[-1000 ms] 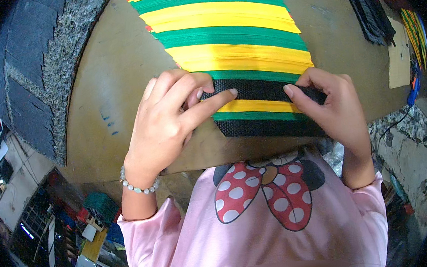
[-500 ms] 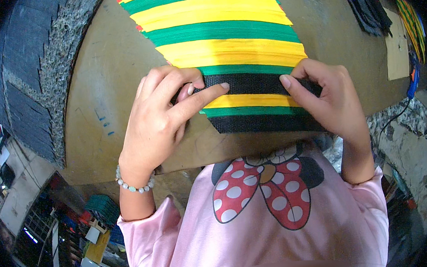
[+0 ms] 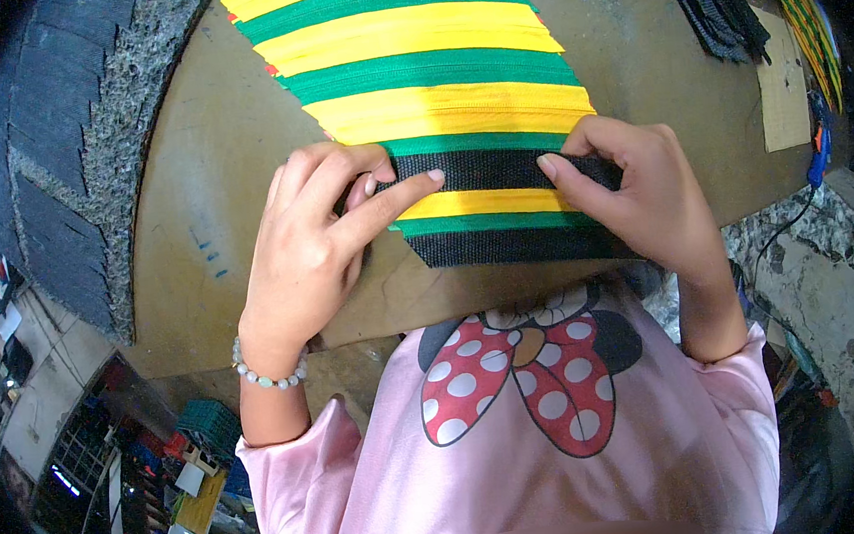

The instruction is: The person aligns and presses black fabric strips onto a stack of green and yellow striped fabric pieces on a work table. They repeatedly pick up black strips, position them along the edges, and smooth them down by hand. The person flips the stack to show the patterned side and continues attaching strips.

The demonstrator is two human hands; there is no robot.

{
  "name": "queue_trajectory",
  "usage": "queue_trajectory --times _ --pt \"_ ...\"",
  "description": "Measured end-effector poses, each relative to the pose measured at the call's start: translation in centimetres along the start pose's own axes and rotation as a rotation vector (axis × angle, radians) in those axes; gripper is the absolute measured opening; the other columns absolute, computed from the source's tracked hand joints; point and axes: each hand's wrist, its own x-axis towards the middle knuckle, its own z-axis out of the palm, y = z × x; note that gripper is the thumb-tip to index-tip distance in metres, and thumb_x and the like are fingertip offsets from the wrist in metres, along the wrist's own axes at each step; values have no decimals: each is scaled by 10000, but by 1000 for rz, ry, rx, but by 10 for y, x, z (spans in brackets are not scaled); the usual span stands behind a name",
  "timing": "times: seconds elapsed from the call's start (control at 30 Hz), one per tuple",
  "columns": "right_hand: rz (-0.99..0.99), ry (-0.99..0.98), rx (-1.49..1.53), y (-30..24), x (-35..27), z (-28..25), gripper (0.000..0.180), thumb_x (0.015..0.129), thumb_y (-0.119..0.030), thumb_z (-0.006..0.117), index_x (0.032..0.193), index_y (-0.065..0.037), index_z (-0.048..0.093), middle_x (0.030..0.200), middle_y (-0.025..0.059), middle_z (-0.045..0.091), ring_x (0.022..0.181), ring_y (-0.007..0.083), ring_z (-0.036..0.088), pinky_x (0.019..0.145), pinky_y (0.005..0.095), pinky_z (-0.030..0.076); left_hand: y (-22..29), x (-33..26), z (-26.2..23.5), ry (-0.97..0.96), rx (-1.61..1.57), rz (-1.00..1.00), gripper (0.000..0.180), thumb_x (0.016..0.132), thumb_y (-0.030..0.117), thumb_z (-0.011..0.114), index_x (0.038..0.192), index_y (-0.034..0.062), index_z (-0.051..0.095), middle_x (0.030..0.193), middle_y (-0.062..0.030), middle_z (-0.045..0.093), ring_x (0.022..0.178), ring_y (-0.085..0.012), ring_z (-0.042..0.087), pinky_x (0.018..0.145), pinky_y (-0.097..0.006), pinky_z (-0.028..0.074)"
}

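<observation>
Overlapping yellow and green fabric strips (image 3: 409, 32) lie in bands across the tabletop before me, their ends stepped at a slant. Across the near part runs a black woven webbing strip (image 3: 499, 168). My left hand (image 3: 319, 230) pinches its left end between thumb and bent fingers, with the index finger stretched along the top. At the other end, my right hand (image 3: 640, 175) grips the same strip, thumb on top and fingers curled behind. Closer to me are a yellow band (image 3: 502, 201), a green band and another black webbing strip (image 3: 516, 245).
Dark slanted-end strips (image 3: 45, 126) are laid out on the left. Beyond my right hand, a black strip bundle (image 3: 712, 4), a cardboard piece (image 3: 782, 83) and yellow-green strips (image 3: 811, 46) lie near a blue tool (image 3: 819, 151) with a cable. The brown table (image 3: 190, 185) ends close to my body.
The strips and both hands appear slightly further left, mostly because the view has shifted. Both hands keep the same grip on the black webbing strip.
</observation>
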Motion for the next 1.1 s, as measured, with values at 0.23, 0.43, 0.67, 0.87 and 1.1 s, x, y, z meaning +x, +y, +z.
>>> queue_trajectory --times 0.23,0.43,0.67,0.87,1.1 --pt "-72 36 -51 2 1 2 233 857 -189 726 782 7 624 611 117 568 486 154 514 479 304 389 17 5 -9 -87 183 -11 342 762 84 622 1088 149 705 1007 -38 609 960 -237 569 783 -359 469" --pt "-25 37 -51 1 0 5 229 858 -194 725 794 4 627 621 136 584 479 181 530 479 322 408 62 13 19 14 131 -3 392 763 112 601 1129 -22 636 1140 -113 581 1090 -266 561 887 -383 488" --pt "18 87 -227 -10 -7 -3 266 843 -213 749 794 10 613 631 154 595 519 226 582 507 340 429 77 8 43 -9 245 -76 499 801 139 556 1286 28 586 1192 -81 560 1117 -259 555 1002 -371 484" --pt "252 8 -53 9 -21 -40 320 838 -269 766 792 2 602 650 157 605 565 288 626 525 366 444 83 12 45 -37 340 -93 528 799 152 547 1324 115 585 1176 -74 564 1077 -249 576 971 -358 501" --pt "169 55 -12 26 -30 -33 252 876 -191 730 786 2 594 593 44 551 533 53 479 476 254 347 82 12 44 -78 342 -105 562 805 144 536 1365 180 570 1149 -83 566 1056 -258 580 931 -352 506"
